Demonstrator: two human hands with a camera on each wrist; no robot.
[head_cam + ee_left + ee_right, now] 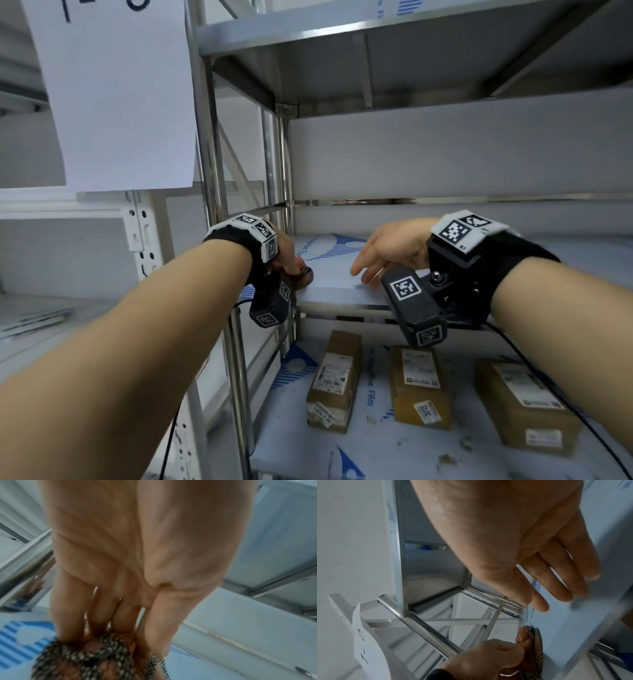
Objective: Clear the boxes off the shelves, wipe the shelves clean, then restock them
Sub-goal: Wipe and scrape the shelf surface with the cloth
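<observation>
My left hand [289,262] grips a brown cloth with a black-and-white checked edge [305,275] and holds it against the front left corner of the middle shelf [329,274]. The same cloth [89,660] bunches under my left fingers [120,615], and it shows again [529,635] at the shelf edge in the right wrist view. My right hand [373,267] hovers over the shelf's front edge, fingers [556,577] straight and empty. Three brown cardboard boxes lie on the shelf below: left [334,380], middle [419,385], right [527,406].
The middle shelf carries blue-printed protective film and no boxes. An upper shelf [411,68] hangs overhead. Chrome posts [209,164] stand at the left corner, beside a white paper sheet [113,89]. Dirt specks dot the lower shelf [445,455]. A white rack [144,233] stands left.
</observation>
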